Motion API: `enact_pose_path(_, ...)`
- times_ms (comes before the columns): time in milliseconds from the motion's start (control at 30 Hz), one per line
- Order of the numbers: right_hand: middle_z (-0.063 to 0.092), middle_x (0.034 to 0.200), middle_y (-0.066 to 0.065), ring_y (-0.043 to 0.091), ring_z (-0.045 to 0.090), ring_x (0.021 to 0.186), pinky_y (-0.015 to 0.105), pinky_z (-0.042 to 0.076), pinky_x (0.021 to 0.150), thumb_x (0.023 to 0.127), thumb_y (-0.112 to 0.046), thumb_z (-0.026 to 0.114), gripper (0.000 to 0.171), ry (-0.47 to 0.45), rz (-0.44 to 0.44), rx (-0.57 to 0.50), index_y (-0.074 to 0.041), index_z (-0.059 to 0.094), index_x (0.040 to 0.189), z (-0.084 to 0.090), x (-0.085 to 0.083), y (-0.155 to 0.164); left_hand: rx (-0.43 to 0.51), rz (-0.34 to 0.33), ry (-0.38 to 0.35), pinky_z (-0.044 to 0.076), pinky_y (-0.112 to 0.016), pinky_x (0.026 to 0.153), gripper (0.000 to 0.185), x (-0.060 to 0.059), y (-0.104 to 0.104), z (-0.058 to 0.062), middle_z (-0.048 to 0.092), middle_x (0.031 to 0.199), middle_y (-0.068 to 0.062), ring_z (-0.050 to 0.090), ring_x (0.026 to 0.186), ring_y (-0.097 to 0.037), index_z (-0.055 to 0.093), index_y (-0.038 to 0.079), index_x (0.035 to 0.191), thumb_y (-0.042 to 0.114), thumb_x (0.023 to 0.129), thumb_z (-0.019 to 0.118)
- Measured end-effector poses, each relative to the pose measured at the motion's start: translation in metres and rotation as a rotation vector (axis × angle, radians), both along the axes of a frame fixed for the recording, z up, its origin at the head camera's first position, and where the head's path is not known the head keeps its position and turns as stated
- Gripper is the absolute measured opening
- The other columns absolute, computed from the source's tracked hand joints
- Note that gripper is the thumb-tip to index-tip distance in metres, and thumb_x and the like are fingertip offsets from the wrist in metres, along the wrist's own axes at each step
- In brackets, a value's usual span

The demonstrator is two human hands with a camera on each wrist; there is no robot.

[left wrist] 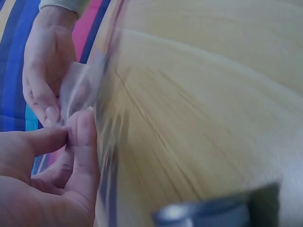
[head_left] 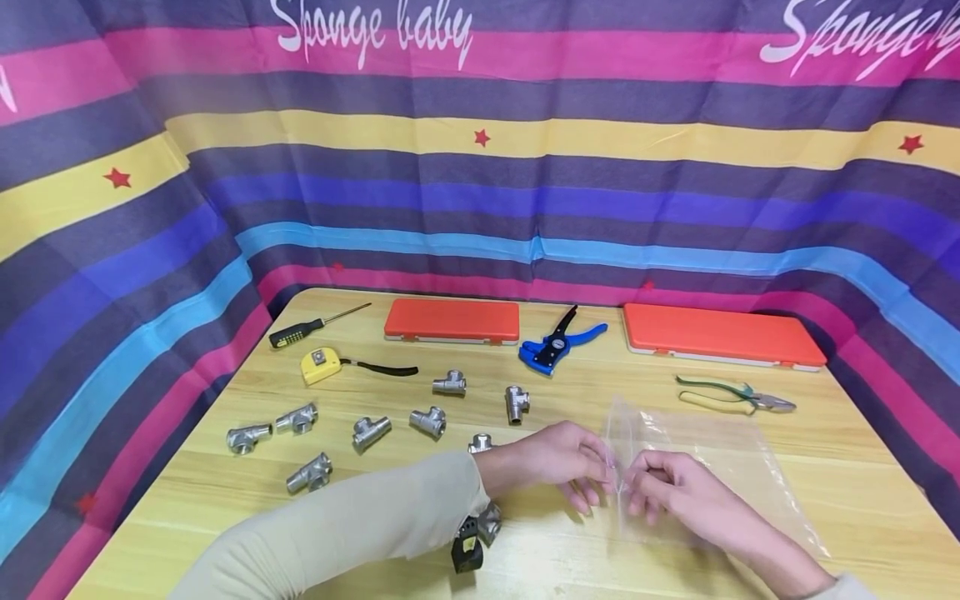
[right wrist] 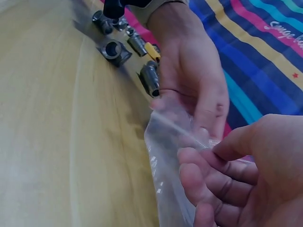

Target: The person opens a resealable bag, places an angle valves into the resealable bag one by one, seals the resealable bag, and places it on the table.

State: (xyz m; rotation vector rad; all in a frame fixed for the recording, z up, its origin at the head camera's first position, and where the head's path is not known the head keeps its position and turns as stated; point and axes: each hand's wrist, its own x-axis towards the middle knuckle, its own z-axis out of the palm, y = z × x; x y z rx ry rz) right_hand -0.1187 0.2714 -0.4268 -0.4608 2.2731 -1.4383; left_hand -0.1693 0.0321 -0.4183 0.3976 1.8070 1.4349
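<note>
A clear plastic bag (head_left: 720, 467) lies over the right part of the table, its open-end edge raised between both hands. My left hand (head_left: 566, 462) pinches that edge between thumb and fingers; the left wrist view shows the film (left wrist: 80, 90) at the fingertips. Facing it, my right hand (head_left: 678, 492) pinches the same edge close by, and in the right wrist view the bag (right wrist: 165, 165) hangs from its thumb and forefinger. Metal tee fittings, one of them (head_left: 489, 523) partly behind the left wrist, stand nearest the left arm.
Several more tee fittings (head_left: 372, 433) are spread across the left and middle. Behind them lie a screwdriver (head_left: 298, 333), a yellow tape measure (head_left: 321, 367), a blue wire stripper (head_left: 553, 348) and two red cases (head_left: 452, 320). Pliers (head_left: 757, 402) rest beyond the bag. A striped curtain surrounds the table.
</note>
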Motion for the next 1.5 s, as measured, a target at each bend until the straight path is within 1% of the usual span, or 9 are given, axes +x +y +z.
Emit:
enact_pose_path(267, 0.073, 0.086, -0.001, 0.01, 0.067, 0.073, 0.027, 0.055, 0.067, 0.112, -0.01, 0.049, 0.024, -0.005, -0.063, 0.058, 0.005, 0.068, 0.11, 0.006, -0.001, 0.025, -0.051, 0.041, 0.034, 0.066, -0.036, 0.063, 0.028, -0.004, -0.017, 0.0, 0.08, 0.093, -0.011, 0.071, 0.068, -0.018, 0.07, 0.0, 0.13, 0.003, 0.102, 0.072)
enact_pose_path(567, 0.074, 0.087, -0.001, 0.01, 0.069, 0.073, 0.026, 0.057, 0.068, 0.113, -0.01, 0.05, 0.024, -0.033, -0.056, 0.031, 0.007, 0.066, 0.11, 0.012, 0.001, 0.032, -0.078, 0.087, 0.077, 0.064, -0.034, 0.059, 0.027, -0.007, -0.02, 0.001, 0.077, 0.09, -0.01, 0.069, 0.065, -0.02, 0.062, 0.008, 0.124, 0.006, 0.101, 0.075)
enact_pose_path(667, 0.075, 0.088, 0.0, 0.01, 0.068, 0.073, 0.027, 0.057, 0.068, 0.114, -0.011, 0.049, 0.025, -0.011, -0.041, 0.022, 0.007, 0.066, 0.11, 0.011, 0.002, 0.028, -0.056, 0.129, 0.139, 0.064, -0.032, 0.061, 0.025, -0.007, -0.017, 0.003, 0.073, 0.086, -0.009, 0.068, 0.065, -0.019, 0.059, 0.009, 0.118, 0.013, 0.102, 0.077)
enact_pose_path(833, 0.074, 0.09, -0.002, 0.008, 0.065, 0.072, 0.028, 0.054, 0.063, 0.115, -0.013, 0.052, 0.021, 0.103, -0.045, 0.069, -0.001, 0.067, 0.107, 0.007, 0.005, 0.013, 0.009, 0.14, 0.224, 0.066, -0.032, 0.077, 0.016, -0.004, -0.006, 0.007, 0.078, 0.094, -0.007, 0.077, 0.082, -0.021, 0.068, 0.006, 0.118, 0.017, 0.106, 0.071)
enact_pose_path(1033, 0.071, 0.092, -0.012, 0.0, 0.063, 0.081, 0.025, 0.053, 0.068, 0.111, -0.014, 0.063, 0.012, 0.354, 0.003, 0.181, -0.021, 0.072, 0.105, 0.001, 0.014, -0.003, -0.049, 0.095, 0.171, 0.064, -0.031, 0.093, 0.037, 0.001, 0.005, 0.009, 0.081, 0.106, -0.002, 0.078, 0.099, -0.017, 0.071, 0.005, 0.133, 0.033, 0.11, 0.064)
enact_pose_path(1133, 0.073, 0.1, -0.014, -0.003, 0.065, 0.092, 0.024, 0.056, 0.075, 0.109, -0.013, 0.067, 0.016, 0.454, 0.077, 0.192, -0.028, 0.073, 0.108, -0.003, 0.017, 0.0, -0.067, 0.097, 0.127, 0.065, -0.032, 0.09, 0.04, 0.003, 0.008, 0.009, 0.082, 0.101, -0.004, 0.079, 0.095, -0.018, 0.075, 0.004, 0.126, 0.039, 0.108, 0.068)
enact_pose_path(1300, 0.075, 0.11, -0.013, -0.005, 0.066, 0.104, 0.02, 0.057, 0.083, 0.106, -0.006, 0.069, 0.025, 0.535, 0.141, 0.177, -0.029, 0.074, 0.115, -0.01, 0.017, 0.016, -0.119, 0.096, 0.142, 0.065, -0.031, 0.077, 0.02, 0.004, 0.016, 0.01, 0.081, 0.086, -0.003, 0.078, 0.08, -0.018, 0.082, 0.009, 0.103, 0.028, 0.099, 0.08)
enact_pose_path(1400, 0.075, 0.11, -0.015, -0.004, 0.065, 0.102, 0.017, 0.054, 0.082, 0.104, -0.003, 0.07, 0.029, 0.589, 0.128, 0.189, -0.03, 0.074, 0.115, -0.012, 0.017, 0.024, -0.163, 0.101, 0.17, 0.063, -0.029, 0.072, 0.008, 0.005, 0.021, 0.01, 0.08, 0.082, 0.001, 0.075, 0.074, -0.016, 0.082, 0.011, 0.097, 0.019, 0.098, 0.08)
enact_pose_path(1500, 0.074, 0.116, -0.016, -0.003, 0.065, 0.107, 0.009, 0.048, 0.091, 0.1, -0.007, 0.077, 0.033, 0.677, 0.038, 0.267, -0.034, 0.074, 0.118, -0.013, 0.019, 0.03, -0.136, 0.127, 0.166, 0.064, -0.029, 0.074, 0.006, 0.005, 0.022, 0.01, 0.079, 0.084, 0.001, 0.073, 0.075, -0.015, 0.079, 0.01, 0.096, 0.013, 0.1, 0.076)
